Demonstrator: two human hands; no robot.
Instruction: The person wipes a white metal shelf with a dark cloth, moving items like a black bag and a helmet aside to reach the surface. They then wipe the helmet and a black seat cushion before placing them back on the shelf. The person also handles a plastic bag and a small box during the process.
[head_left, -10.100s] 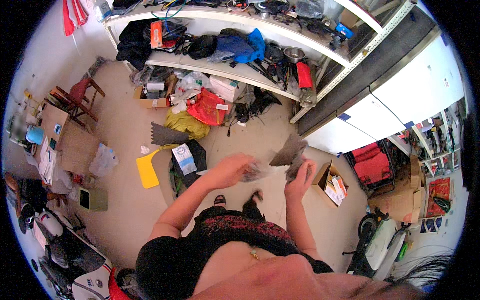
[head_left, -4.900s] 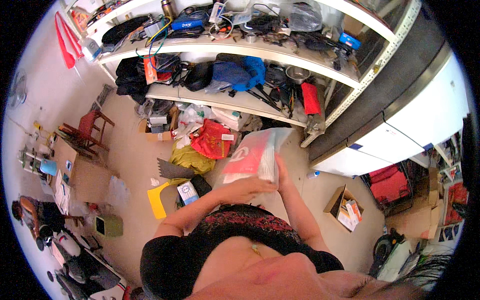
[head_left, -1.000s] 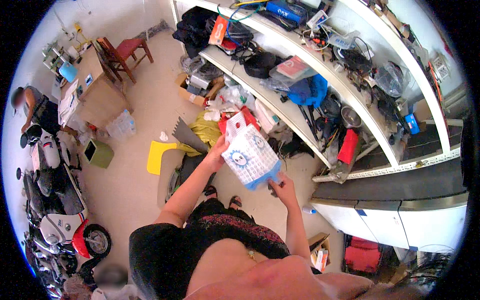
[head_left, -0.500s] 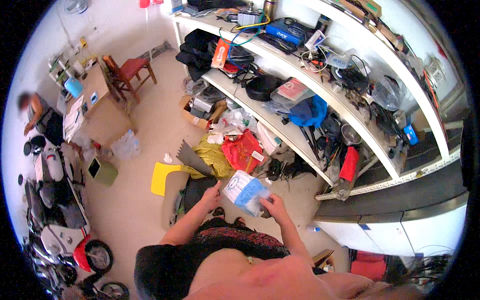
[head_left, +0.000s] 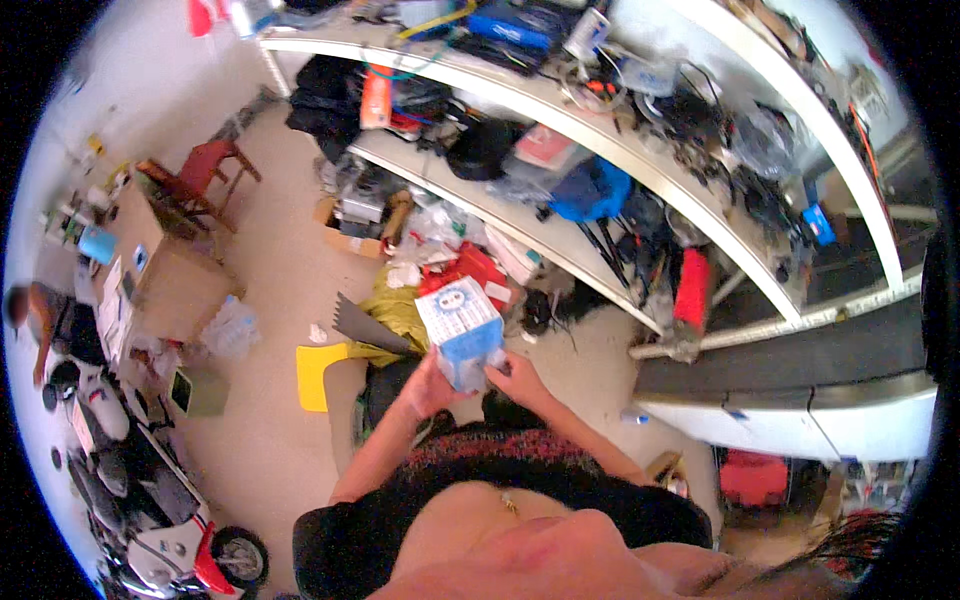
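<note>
A white-and-blue package [head_left: 459, 318] with a round blue print on its white face is held up in front of my body. Its lower end looks like clear, crumpled plastic. My left hand [head_left: 430, 387] closes around its lower left side. On the lower right, the bent fingers of my right hand [head_left: 517, 380] pinch the plastic end. Beyond the package, a red plastic bag [head_left: 440, 272] and a yellow bag [head_left: 398, 300] lie on the floor, partly covered by it.
A yellow dustpan-like piece [head_left: 322, 378] and a grey toothed piece [head_left: 372, 326] are left of my hands. Cluttered white shelves [head_left: 560, 107] curve along the right. A motorcycle [head_left: 170, 545] stands lower left. Another person [head_left: 45, 325] is beside the desk [head_left: 140, 240] at far left.
My left hand has come onto the package, which only my right hand held before. The package has turned, its white face now upward. The whole view has shifted.
</note>
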